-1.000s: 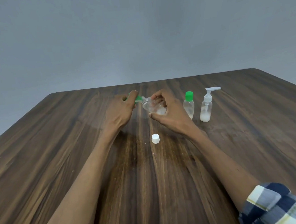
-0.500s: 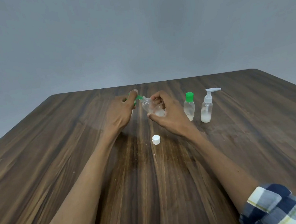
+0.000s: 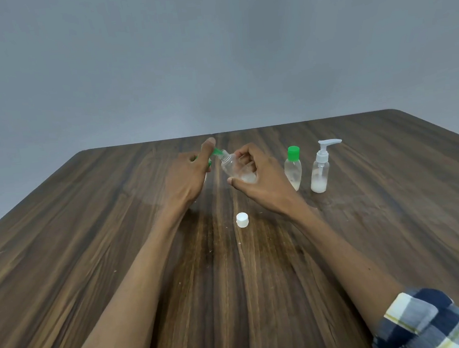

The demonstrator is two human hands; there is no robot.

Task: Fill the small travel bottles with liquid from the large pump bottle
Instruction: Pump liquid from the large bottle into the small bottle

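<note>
Head view showed the right hand grasping a clear travel bottle, fingers curled round its body and thumb under it, tilted with its neck pointing left, above the wooden table. A little whitish liquid lay in its lower end. The left hand pinched a green cap right at the bottle's neck; whether the cap was seated on the threads could not be told. Right of the held bottle stood a second travel bottle with a green cap, closed and holding only a little liquid at its base. Just right of that stood the pump bottle, roughly a third full of white liquid. A loose white cap lay on the table nearer the person than the held bottle. By my judgement the task was partly done: both small bottles had some liquid, neither looked full, and capping the held one remained.
</note>
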